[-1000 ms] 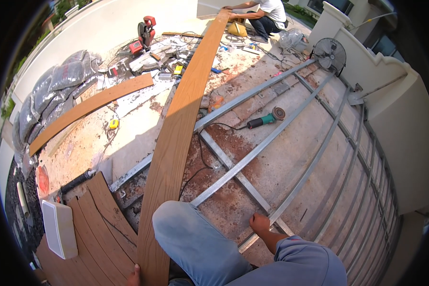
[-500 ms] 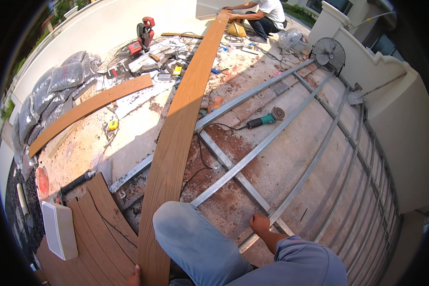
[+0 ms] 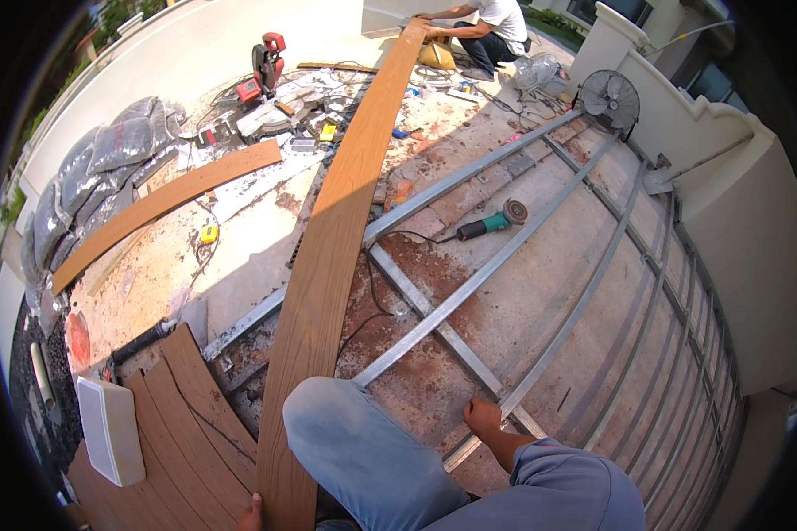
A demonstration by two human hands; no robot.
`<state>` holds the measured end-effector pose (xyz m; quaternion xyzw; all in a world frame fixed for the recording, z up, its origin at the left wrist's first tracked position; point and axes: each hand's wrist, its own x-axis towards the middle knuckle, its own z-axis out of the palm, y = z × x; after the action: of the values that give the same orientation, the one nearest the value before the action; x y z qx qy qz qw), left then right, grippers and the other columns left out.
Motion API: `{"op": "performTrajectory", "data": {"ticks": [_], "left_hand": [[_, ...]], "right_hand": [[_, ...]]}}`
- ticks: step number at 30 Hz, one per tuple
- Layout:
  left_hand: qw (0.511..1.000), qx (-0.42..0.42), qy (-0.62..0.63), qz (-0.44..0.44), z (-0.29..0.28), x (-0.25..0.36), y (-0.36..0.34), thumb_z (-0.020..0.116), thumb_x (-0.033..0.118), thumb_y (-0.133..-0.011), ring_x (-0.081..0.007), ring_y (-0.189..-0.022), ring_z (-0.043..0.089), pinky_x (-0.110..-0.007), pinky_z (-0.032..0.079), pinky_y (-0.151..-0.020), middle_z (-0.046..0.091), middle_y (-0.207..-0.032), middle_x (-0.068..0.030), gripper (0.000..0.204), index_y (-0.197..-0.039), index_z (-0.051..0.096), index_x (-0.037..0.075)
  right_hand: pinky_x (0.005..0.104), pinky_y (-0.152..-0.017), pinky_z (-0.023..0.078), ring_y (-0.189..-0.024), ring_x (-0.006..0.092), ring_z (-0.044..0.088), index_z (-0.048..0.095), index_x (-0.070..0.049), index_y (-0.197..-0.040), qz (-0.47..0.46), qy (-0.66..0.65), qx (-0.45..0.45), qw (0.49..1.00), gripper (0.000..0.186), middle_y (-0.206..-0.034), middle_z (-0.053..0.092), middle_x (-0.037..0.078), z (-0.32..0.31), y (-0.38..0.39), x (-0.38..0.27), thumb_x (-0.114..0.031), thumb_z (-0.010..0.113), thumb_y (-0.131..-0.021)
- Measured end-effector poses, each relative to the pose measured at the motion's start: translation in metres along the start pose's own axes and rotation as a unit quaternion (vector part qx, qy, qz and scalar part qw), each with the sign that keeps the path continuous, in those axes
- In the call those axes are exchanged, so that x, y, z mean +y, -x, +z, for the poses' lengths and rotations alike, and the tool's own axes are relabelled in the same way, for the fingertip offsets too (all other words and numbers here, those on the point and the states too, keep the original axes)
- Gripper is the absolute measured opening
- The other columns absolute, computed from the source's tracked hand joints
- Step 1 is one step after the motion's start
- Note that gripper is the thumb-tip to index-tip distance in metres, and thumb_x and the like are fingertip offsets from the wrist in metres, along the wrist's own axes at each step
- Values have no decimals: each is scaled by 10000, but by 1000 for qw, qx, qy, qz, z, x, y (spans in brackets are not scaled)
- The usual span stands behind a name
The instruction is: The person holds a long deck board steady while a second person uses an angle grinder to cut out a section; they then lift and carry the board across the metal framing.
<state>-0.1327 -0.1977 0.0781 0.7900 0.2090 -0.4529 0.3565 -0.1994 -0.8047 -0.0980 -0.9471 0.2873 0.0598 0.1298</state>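
A long wooden plank [image 3: 317,301] runs from the lower edge up to a person in a white shirt [image 3: 491,31], whose hands touch its far end. My left hand [image 3: 252,511] grips the plank's near left edge. My right hand [image 3: 483,416] is closed beside my bent knee [image 3: 332,416], at a crossing of the galvanized steel frame [image 3: 443,323]; what it holds, if anything, is hidden. A green angle grinder [image 3: 491,221] lies on the ground between the steel bars. Composite deck boards [image 3: 181,434] with a white box-shaped object [image 3: 106,429] on them sit left of the plank.
A red mitre saw [image 3: 257,80] stands among cables, scraps and yellow tools [image 3: 328,133]. Grey bags [image 3: 124,142] are piled along the left, beside a curved board [image 3: 168,199]. A floor fan [image 3: 611,102] and a long-handled shovel [image 3: 660,181] are by the right wall [image 3: 735,248].
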Motion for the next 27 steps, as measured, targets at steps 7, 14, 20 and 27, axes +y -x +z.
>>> {"op": "performTrajectory", "data": {"ticks": [7,14,20,27], "left_hand": [[1000,3,15,-6,1,-23,-12,268,750,-949,-291,-1432,340,-368,259,-1190,416,-1508,-204,970,-1465,388,-62],[999,-15,38,15,-1,-28,-15,282,727,-962,-289,-1441,320,-365,245,-1197,389,-1526,-200,946,-1481,359,-61],[999,-20,45,18,-1,-26,-12,280,715,-970,-292,-1433,335,-368,261,-1192,397,-1520,-200,935,-1477,363,-66],[998,-27,45,24,-1,-24,-11,284,703,-977,-291,-1432,337,-374,263,-1192,397,-1520,-200,920,-1472,371,-66]], "right_hand": [[507,-655,519,-693,385,655,637,-52,-807,-10,-4,1,1000,237,-746,669,180,-1,0,0,-277,586,-860],[517,-676,518,-722,399,657,647,-50,-814,2,-16,-4,1000,248,-777,674,193,0,-1,1,-285,578,-856],[516,-683,521,-730,402,659,650,-50,-819,6,-18,-12,1000,257,-786,679,196,0,0,0,-293,574,-857],[518,-686,522,-731,402,661,654,-53,-832,12,-17,-16,1000,264,-784,681,197,-6,0,-4,-302,570,-862]]}}
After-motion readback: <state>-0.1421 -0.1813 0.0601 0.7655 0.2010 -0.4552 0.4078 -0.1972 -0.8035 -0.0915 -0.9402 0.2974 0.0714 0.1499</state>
